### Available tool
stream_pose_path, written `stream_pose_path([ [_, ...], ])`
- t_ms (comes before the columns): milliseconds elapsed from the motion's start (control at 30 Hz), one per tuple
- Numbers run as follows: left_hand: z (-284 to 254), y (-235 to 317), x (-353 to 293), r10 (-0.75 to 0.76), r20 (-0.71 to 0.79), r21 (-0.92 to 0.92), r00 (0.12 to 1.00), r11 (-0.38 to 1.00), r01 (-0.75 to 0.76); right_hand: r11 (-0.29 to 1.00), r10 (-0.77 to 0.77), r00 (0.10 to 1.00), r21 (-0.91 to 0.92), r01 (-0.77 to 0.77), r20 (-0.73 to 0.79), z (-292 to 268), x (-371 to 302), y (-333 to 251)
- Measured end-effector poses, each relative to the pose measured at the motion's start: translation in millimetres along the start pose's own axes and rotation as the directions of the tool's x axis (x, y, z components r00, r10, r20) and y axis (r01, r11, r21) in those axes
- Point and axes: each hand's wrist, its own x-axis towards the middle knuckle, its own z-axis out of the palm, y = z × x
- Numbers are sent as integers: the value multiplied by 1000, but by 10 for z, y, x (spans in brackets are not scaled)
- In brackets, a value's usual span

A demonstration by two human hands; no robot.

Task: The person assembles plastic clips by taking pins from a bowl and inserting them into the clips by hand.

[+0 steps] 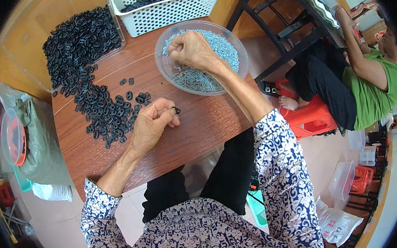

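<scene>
Along the table's (217,118) far edge, the tray (122,38) and basket (169,16) hold black pieces (82,33), the bowl (164,69) screws (223,49). The left hand (153,120) pinches one half-covered piece (176,110) over the table's middle; the right hand (190,51) curls closed above the bowl, its fingertips hidden.

White sack (348,223) at right: red printed characters (332,222), small.
</scene>
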Motion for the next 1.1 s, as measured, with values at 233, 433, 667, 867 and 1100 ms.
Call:
stream_pose_path([
  [233,17,17,12,-12,-6,0,1000,1000,12,1000,-2,999,4,2,51,58,-22,12],
  [433,0,-5,6,3,-6,25,1000,1000,-3,909,-48,965,-388,149,257,-25,-54,-89],
  [667,15,-1,16,-8,9,10,1000,1000,8,969,-69,986,-223,103,155,-46,-51,14],
  [867,-5,-32,1,15,4,-14,1000,1000,-15,963,-80,990,-248,107,119,-137,-51,81],
  [1100,10,5,-4,7,4,5,1000,1000,-7,968,-91,978,-215,132,187,-53,-46,-106],
])
